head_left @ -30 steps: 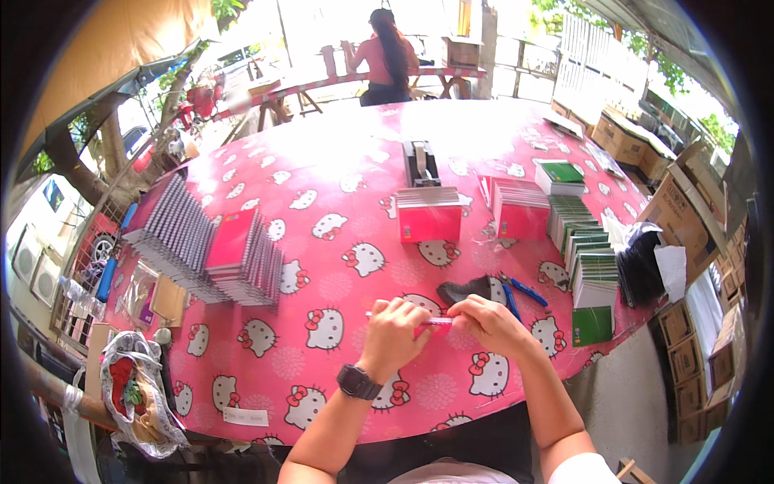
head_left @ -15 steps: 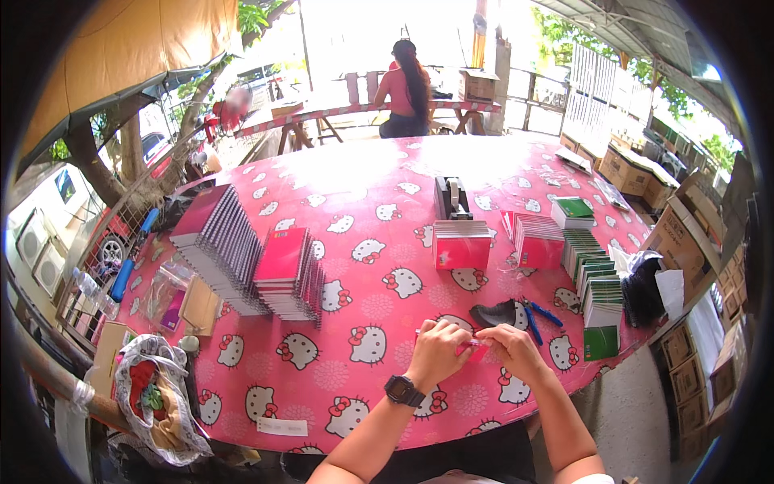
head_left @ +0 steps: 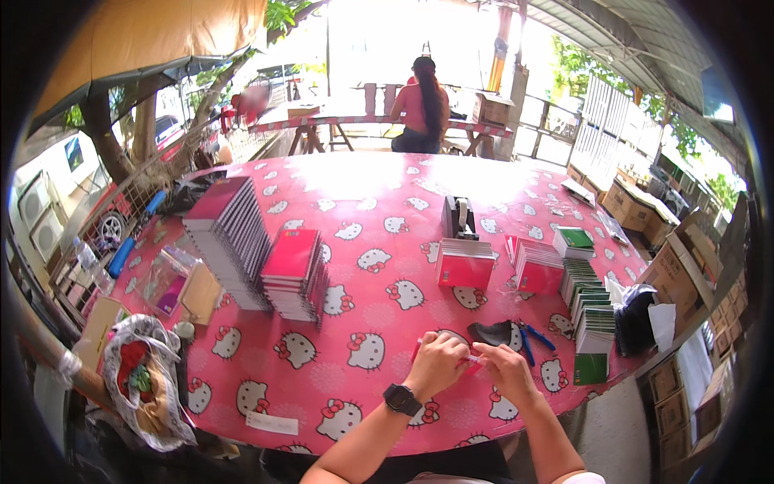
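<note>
Two bare hands are at a pink table (head_left: 314, 379) with cat faces on it, and I watch from far off through the head view. I go by the black tape holder (head_left: 450, 219) to say where things are. On its near side, past a block of red books (head_left: 465, 270), I see the left hand (head_left: 438, 365), its fingers curled and clamped on a small red thing (head_left: 473, 368). Most of that thing is hidden by the hand, so I see only bits of it. A dark watch (head_left: 401, 398) is on that wrist. The right hand (head_left: 505, 372) is just beside it, fingers bent, tips at the end of the red thing. I cannot tell if they pinch it.

Right of the tape holder I see one more block of red books (head_left: 538, 270) and a long row of green books (head_left: 592, 327). Blue pliers (head_left: 541, 336) lie on its near side and to the right, beside a dark curved thing (head_left: 492, 333). Well to its left stand a tall pile of dark ring books (head_left: 230, 242) and a shorter pile of red ring books (head_left: 296, 266). Far behind it is a person (head_left: 418, 109), back turned.
</note>
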Demonstrator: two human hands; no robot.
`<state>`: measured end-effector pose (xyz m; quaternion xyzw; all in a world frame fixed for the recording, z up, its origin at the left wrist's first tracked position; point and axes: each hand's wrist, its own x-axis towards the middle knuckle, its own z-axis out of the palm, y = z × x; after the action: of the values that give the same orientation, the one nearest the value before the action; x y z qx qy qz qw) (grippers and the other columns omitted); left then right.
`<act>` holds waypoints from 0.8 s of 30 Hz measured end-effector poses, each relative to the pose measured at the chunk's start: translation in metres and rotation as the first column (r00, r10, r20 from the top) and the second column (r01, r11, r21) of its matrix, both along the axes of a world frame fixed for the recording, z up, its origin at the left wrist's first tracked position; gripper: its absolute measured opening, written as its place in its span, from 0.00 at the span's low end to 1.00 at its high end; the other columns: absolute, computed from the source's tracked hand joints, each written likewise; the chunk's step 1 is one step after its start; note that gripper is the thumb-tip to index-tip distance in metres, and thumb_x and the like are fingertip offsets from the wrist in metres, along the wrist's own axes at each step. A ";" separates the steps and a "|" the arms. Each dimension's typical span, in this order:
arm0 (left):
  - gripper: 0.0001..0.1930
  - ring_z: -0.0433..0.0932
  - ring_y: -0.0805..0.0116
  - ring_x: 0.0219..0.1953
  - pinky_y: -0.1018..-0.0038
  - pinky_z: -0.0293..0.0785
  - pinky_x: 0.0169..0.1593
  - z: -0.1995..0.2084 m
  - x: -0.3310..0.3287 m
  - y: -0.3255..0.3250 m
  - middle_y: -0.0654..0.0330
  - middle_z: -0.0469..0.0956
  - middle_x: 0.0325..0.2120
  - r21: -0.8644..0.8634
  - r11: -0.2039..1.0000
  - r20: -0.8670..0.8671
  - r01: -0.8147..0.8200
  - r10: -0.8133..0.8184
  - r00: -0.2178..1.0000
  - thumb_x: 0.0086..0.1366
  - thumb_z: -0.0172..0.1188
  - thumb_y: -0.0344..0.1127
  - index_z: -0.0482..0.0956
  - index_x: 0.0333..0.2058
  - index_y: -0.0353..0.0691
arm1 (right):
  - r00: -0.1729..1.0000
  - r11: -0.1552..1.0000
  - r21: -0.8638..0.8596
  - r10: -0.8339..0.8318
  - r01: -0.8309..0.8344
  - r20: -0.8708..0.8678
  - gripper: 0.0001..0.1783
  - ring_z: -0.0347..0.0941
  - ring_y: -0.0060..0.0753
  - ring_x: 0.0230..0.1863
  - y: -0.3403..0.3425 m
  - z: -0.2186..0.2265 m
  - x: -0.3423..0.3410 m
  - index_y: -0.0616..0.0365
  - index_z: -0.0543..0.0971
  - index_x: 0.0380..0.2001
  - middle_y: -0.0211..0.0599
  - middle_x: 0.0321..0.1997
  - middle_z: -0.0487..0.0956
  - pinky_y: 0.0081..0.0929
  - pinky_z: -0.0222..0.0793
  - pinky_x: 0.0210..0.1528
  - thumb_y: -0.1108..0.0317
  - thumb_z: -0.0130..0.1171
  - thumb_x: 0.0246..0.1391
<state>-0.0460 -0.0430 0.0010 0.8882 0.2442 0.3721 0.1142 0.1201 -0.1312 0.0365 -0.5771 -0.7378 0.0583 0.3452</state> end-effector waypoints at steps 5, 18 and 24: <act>0.10 0.75 0.65 0.38 0.67 0.65 0.46 0.000 0.011 -0.009 0.64 0.77 0.30 0.044 0.998 0.050 0.054 -0.056 0.997 0.51 0.63 0.36 0.78 0.33 0.46 | 0.987 0.991 -0.095 -0.101 0.089 -0.122 0.15 0.73 0.47 0.35 -0.008 -0.003 0.003 0.56 0.74 0.41 0.43 0.34 0.76 0.38 0.70 0.34 0.78 0.58 0.47; 0.09 0.75 0.70 0.37 0.68 0.61 0.47 0.001 0.020 -0.016 0.68 0.77 0.31 0.027 0.997 -0.126 0.076 -0.072 0.989 0.57 0.63 0.40 0.77 0.35 0.49 | 0.971 0.968 -0.089 -0.237 0.233 -0.033 0.30 0.73 0.45 0.46 0.022 -0.014 0.102 0.61 0.76 0.47 0.47 0.42 0.78 0.36 0.69 0.49 0.52 0.68 0.45; 0.12 0.74 0.72 0.37 0.68 0.59 0.46 0.008 0.021 -0.018 0.69 0.76 0.37 0.094 0.991 -0.135 0.093 -0.080 0.988 0.58 0.60 0.41 0.75 0.41 0.50 | 0.892 0.909 -0.202 -0.279 0.365 0.354 0.49 0.64 0.57 0.55 0.052 -0.048 0.068 0.61 0.67 0.52 0.56 0.54 0.68 0.49 0.62 0.55 0.30 0.61 0.37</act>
<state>-0.0248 -0.0612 0.0094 0.9251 0.1933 0.3193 0.0695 0.1883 -0.0795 -0.0115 -0.7346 -0.6624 0.0035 0.1472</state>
